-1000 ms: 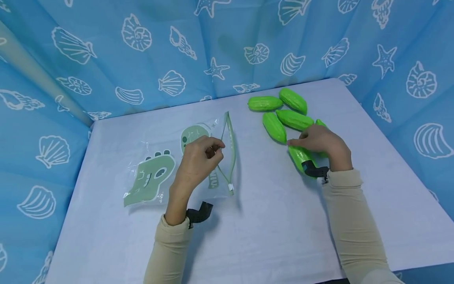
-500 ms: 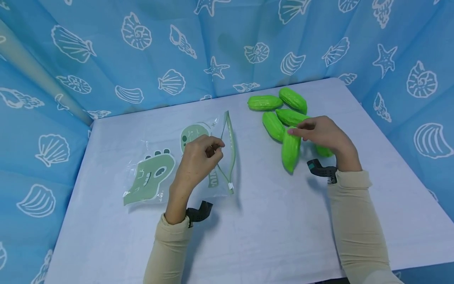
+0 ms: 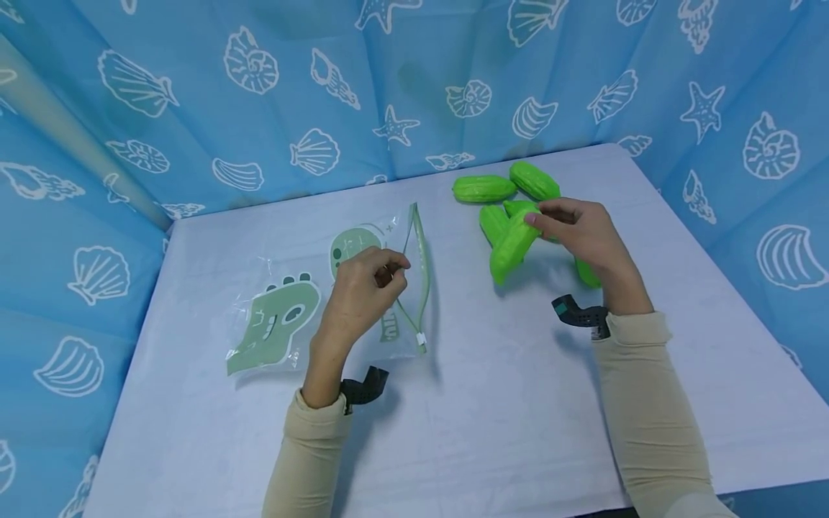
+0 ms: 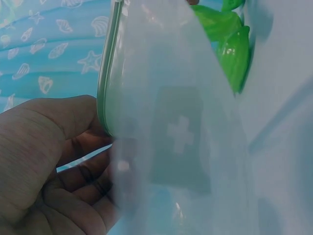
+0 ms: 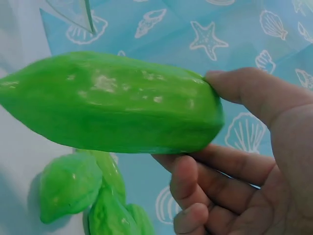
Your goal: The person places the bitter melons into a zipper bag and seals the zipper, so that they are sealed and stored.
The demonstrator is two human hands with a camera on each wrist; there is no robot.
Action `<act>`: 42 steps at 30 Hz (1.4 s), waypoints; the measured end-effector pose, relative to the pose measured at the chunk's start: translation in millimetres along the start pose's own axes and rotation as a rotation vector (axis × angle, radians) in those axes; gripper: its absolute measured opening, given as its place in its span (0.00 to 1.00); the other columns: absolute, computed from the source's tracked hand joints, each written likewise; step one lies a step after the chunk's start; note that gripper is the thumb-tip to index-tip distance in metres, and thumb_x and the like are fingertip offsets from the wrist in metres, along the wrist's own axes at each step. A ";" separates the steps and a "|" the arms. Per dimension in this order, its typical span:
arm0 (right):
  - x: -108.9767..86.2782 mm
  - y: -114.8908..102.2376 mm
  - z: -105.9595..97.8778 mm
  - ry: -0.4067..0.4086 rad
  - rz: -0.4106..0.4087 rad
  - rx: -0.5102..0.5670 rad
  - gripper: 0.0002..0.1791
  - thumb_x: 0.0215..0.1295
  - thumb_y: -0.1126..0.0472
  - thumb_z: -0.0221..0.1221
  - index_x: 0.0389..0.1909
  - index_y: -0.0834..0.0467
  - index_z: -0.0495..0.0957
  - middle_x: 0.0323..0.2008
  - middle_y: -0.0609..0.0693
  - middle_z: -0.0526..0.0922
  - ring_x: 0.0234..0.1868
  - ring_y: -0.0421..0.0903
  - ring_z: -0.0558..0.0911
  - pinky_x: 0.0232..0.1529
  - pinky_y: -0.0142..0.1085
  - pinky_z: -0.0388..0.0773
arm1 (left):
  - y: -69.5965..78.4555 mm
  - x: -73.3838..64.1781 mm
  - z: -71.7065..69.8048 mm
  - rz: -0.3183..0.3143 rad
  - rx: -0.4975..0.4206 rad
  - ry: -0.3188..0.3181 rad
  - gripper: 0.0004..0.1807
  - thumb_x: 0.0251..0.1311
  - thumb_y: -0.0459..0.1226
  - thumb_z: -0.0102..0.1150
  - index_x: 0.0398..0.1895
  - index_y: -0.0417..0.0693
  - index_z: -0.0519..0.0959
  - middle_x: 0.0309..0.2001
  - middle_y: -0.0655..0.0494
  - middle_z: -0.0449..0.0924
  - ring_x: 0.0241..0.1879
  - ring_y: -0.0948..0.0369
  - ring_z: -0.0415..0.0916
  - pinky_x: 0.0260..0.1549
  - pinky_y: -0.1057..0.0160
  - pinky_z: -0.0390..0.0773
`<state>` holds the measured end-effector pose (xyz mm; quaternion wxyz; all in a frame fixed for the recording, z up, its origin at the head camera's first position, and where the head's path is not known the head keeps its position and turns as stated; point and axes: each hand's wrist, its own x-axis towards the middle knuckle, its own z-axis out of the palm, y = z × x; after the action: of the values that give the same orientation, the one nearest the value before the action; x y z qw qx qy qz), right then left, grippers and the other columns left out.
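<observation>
A glossy green bitter melon hangs tilted from my right hand, its pointed end down and to the left. Thumb and fingers pinch its blunt end in the right wrist view, where the melon lies across the picture. My left hand pinches the open rim of a clear slider zip bag printed with green dinosaurs. From the left wrist, the bag's green zip edge runs up beside the thumb, and the film covers some fingertips. A white slider sits at the rim's near end.
Several more bitter melons lie behind and beside the right hand: one at the back, its neighbour, and one partly hidden near the wrist. A white cloth covers the table. Blue shell-patterned curtains stand around it.
My right hand has picked one bitter melon up off the table, raised it and swung its tip leftward, over the other melons in the head view. The left hand and bag stay put.
</observation>
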<state>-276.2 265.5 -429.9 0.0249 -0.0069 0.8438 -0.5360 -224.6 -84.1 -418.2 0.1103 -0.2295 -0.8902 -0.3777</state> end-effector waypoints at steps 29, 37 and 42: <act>-10.9 9.6 36.4 0.228 -0.162 0.490 0.20 0.65 0.52 0.66 0.50 0.63 0.81 0.34 0.51 0.81 0.33 0.44 0.78 0.36 0.28 0.76 | -1.4 1.3 4.6 0.024 -0.005 -0.004 0.10 0.61 0.28 0.57 0.41 0.42 0.85 0.30 0.56 0.77 0.28 0.61 0.71 0.29 0.63 0.74; -6.1 1.7 46.9 0.195 -0.185 0.572 0.16 0.65 0.58 0.67 0.48 0.64 0.82 0.31 0.49 0.82 0.31 0.44 0.78 0.35 0.30 0.76 | -4.0 -1.3 4.6 0.018 -0.001 0.010 0.09 0.60 0.28 0.57 0.39 0.44 0.86 0.30 0.57 0.77 0.27 0.62 0.70 0.28 0.63 0.74; 1.7 -10.2 51.7 0.212 -0.231 0.541 0.20 0.65 0.55 0.67 0.51 0.65 0.81 0.32 0.51 0.81 0.32 0.45 0.78 0.37 0.31 0.77 | -2.5 0.1 3.1 0.019 0.001 0.011 0.10 0.60 0.28 0.56 0.40 0.43 0.86 0.31 0.57 0.77 0.28 0.62 0.71 0.29 0.63 0.75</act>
<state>-275.5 214.3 -442.7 -0.1232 -0.0398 0.6622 -0.7381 -226.0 -83.3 -421.9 0.1186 -0.2357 -0.8876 -0.3776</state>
